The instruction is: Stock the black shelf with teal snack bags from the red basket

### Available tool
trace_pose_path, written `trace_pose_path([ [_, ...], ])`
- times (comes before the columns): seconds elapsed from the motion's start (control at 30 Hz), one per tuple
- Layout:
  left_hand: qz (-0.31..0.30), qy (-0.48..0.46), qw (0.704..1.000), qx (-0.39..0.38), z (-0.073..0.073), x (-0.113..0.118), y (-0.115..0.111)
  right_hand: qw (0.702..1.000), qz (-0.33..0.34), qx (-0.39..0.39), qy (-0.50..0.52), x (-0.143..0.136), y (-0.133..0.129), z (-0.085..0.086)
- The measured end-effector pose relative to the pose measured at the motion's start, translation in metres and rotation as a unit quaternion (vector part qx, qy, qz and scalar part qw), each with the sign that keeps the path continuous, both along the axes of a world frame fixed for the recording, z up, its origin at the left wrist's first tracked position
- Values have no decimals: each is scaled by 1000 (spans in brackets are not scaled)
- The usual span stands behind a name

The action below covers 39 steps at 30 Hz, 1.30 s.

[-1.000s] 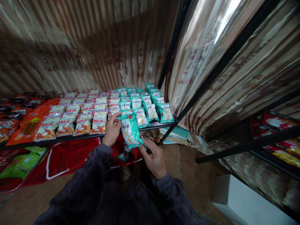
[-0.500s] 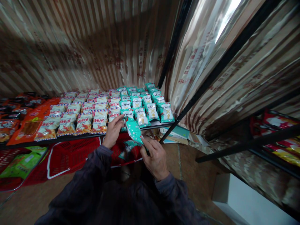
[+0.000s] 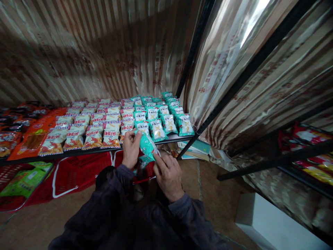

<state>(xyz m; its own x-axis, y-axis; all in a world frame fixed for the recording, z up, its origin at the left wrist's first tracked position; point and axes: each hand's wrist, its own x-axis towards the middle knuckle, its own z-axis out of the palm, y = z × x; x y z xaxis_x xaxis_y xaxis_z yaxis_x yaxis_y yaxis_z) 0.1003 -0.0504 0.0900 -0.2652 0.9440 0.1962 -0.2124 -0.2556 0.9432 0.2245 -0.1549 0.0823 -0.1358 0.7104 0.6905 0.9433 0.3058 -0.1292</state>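
Between my two hands hangs a teal snack bag (image 3: 147,145), tilted, in front of the shelf edge. My left hand (image 3: 130,148) pinches its upper left end, thumb on the near side. On its lower right end the fingers of my right hand (image 3: 168,173) are closed. Just behind it, rows of teal-and-white snack bags (image 3: 157,129) lie on the black shelf (image 3: 177,138). Left of these are rows of white-and-orange snack bags (image 3: 94,136) with striped edges. Below the held bag, another teal bag (image 3: 142,163) shows partly in a red basket (image 3: 80,172).
A second red basket (image 3: 7,173) with green packets (image 3: 26,180) sits at the left. Orange packets (image 3: 35,135) fill the shelf's left part. Black posts (image 3: 221,104) rise at the right, near stacked books (image 3: 194,149) and a white box (image 3: 281,222). Striped curtains (image 3: 104,52) hang behind.
My left hand has shifted slightly right and down along the teal bag, with its thumb now at the bag's upper end. My right hand has moved slightly left.
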Motion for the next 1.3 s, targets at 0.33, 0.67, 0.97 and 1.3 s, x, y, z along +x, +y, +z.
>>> trace_pose_path([
  [0.33,22,-100,994,-48,10,7,3,996,58,30,58,-5,-3,-14],
  [0.67,70,-234,967,-69,30,14,3,992,90,47,69,-10,-2,-21],
  [0.97,37,-230,971,-53,13,11,8,990,108,34,85,-15,-7,-19],
  [1.3,56,-189,979,-59,8,3,9,979,171,-68,87,-12,-11,-9],
])
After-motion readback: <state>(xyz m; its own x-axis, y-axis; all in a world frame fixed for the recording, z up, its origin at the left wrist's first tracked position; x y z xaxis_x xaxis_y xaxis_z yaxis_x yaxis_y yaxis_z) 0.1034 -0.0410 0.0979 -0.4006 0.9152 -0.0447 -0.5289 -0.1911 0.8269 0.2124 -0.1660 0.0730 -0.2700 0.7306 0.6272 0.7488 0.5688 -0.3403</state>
